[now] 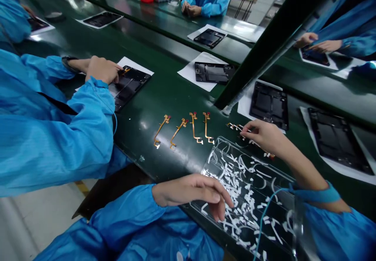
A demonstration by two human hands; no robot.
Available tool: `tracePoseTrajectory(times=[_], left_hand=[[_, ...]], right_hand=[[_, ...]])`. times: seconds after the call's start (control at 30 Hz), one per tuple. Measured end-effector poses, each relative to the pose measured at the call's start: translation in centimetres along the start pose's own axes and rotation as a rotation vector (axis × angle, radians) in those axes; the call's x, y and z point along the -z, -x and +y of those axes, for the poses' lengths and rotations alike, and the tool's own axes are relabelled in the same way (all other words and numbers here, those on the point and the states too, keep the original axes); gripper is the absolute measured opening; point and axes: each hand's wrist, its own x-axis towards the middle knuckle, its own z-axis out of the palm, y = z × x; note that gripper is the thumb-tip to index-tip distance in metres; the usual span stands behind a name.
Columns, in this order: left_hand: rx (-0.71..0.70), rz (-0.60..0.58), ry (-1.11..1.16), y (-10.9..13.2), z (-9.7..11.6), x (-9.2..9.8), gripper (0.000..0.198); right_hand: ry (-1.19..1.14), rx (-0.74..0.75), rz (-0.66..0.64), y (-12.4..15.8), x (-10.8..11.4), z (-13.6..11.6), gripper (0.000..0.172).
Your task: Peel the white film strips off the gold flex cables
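Note:
My left hand [196, 193] hovers over the near edge of a clear plastic tray [252, 190] full of white paper strips, fingers spread and holding nothing. My right hand [266, 135] reaches past the tray's far edge and pinches a gold flex cable [235, 126] lying on the green belt. Several more gold flex cables [183, 130] with red tips lie in a row on the belt, to the left of that hand.
A co-worker in a blue coat on my left has a hand [101, 69] on a dark tablet frame [129, 87]. More tablet frames [268, 104] on white sheets line the belt. A dark slanted post [264, 45] crosses above. Other blue-coated people sit across.

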Motion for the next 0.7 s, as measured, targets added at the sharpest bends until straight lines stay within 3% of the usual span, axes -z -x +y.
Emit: tracePoseTrajectory(times=[0.17, 0.3, 0.4, 0.47, 0.6, 0.7], left_hand=[[0.025, 0.016, -0.022, -0.9, -1.0, 0.6, 0.033], [0.006, 0.006, 0.004, -1.0, -1.3, 1.2, 0.034], [-0.019, 0.034, -0.023, -0.6, -0.6, 0.8, 0.033], [-0.062, 0.143, -0.211, -0.3, 0.3, -0.2, 0.03], [-0.303, 0.519, -0.881, -0.8, 1.9, -2.5, 0.016], [-0.505, 0.682, -0.998, -2.3, 2.3, -3.6, 0.013]], right_hand=[[-0.034, -0.079, 0.063, -0.9, -1.2, 0.1, 0.045], [-0.074, -0.11, 0.073, -1.3, -1.7, -0.2, 0.028], [-0.093, -0.12, 0.116, 0.0, -0.2, -0.4, 0.02], [-0.099, -0.15, 0.19, 1.7, 1.2, -0.6, 0.024], [-0.194, -0.194, 0.373, 6.8, 3.2, -2.8, 0.042], [-0.271, -0.203, 0.479, 11.0, 3.3, -6.3, 0.038]])
